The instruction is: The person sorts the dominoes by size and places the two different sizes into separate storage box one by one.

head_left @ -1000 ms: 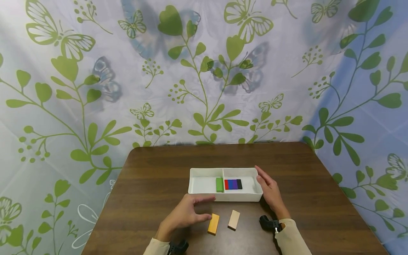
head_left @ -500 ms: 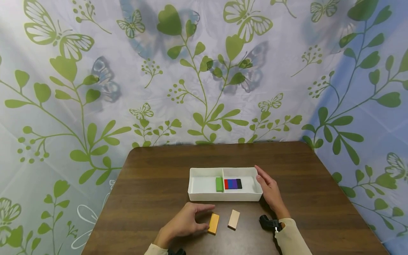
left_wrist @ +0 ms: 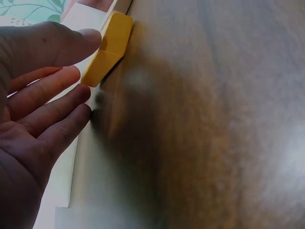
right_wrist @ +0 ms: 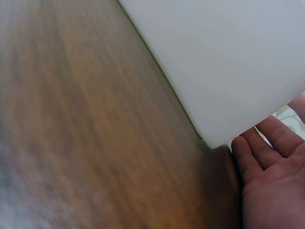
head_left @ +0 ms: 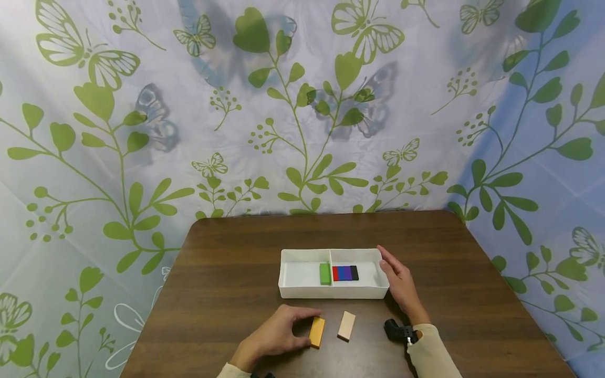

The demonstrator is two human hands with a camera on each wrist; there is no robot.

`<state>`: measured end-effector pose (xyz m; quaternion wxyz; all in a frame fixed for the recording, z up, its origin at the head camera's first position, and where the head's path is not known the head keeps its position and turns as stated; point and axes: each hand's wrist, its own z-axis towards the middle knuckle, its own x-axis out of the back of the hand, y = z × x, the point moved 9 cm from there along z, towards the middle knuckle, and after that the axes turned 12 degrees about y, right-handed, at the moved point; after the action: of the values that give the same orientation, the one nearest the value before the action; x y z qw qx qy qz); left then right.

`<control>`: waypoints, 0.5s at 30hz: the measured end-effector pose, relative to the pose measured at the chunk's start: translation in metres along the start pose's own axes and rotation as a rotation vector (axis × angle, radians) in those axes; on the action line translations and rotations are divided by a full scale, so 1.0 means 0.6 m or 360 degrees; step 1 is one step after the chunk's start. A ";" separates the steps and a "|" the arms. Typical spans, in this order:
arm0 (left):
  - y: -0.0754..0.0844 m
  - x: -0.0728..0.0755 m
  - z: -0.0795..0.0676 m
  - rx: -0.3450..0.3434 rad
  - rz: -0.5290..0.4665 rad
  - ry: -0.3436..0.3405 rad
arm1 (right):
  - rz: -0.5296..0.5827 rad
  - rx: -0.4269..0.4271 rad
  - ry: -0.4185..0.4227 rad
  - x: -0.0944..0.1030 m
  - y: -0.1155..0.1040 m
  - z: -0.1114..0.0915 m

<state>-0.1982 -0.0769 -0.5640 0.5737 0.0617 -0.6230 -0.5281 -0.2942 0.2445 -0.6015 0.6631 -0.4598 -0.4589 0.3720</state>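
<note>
A yellow wooden block (head_left: pixel 317 332) lies on the table, my left hand (head_left: pixel 283 331) beside it. That hand's thumb is by the block's near end and its index finger by the far end, with a gap at the palm. In the left wrist view the thumb overlaps the yellow block (left_wrist: pixel 108 50) and the other fingers extend loosely; firm contact cannot be told. To its right lies a pale wooden block (head_left: pixel 346 326). My right hand (head_left: pixel 404 286) rests at the right end of a white two-compartment box (head_left: pixel 331 292), its fingers fairly straight along the end wall (right_wrist: pixel 224 71).
A green block (head_left: pixel 325 273) lies in the box's left compartment, against the divider (head_left: pixel 331 257). Red, blue, purple and black blocks (head_left: pixel 347 273) stand side by side in the right compartment. Behind the brown table (head_left: pixel 236 236) hangs a leaf-and-butterfly patterned cloth (head_left: pixel 302 105).
My left hand has moved down toward the near side and its fingers have come around the yellow block's ends. The right hand, box and blocks look unmoved.
</note>
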 end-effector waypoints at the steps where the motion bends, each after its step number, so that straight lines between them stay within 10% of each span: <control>1: 0.000 -0.001 0.000 -0.0002 0.0005 -0.0004 | 0.0005 -0.0003 0.0001 0.000 0.000 -0.001; 15: 0.014 -0.006 -0.001 -0.0130 0.0068 0.0042 | 0.0004 -0.0003 -0.0002 0.001 -0.004 -0.001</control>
<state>-0.1918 -0.0712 -0.5602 0.5950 0.0319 -0.5945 -0.5399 -0.2934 0.2445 -0.5990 0.6618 -0.4608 -0.4591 0.3726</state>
